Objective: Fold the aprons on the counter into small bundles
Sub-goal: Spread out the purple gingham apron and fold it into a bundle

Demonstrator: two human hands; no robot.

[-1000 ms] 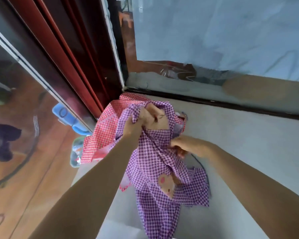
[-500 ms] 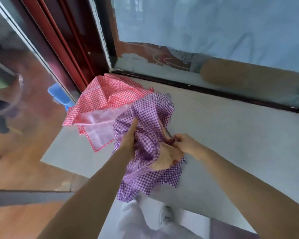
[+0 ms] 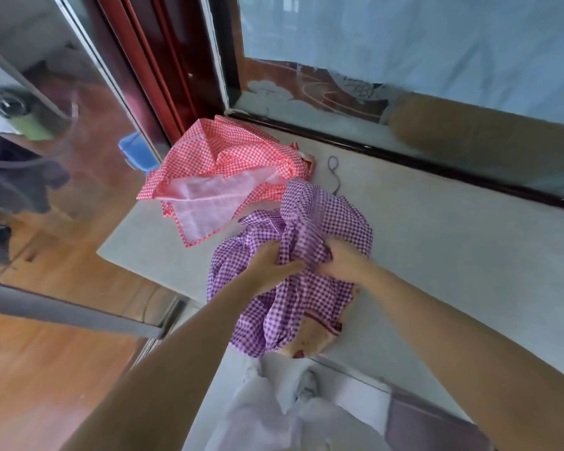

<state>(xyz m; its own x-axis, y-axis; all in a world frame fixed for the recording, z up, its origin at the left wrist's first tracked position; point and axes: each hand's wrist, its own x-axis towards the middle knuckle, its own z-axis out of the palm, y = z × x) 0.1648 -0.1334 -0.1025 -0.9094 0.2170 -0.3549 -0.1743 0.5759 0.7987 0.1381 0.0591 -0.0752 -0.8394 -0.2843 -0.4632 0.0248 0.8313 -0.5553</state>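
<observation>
Lowered onto counter (image 3: 453, 255), purple apron (image 3: 293, 275) lies lengthwise toward window.

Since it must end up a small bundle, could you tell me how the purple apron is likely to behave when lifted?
Probably floppy: the purple apron lies bunched in soft creases where the left hand and right hand grip it. Likely light, as the cloth looks thin. Its near edge overhangs the counter, so it may slide off.
</observation>
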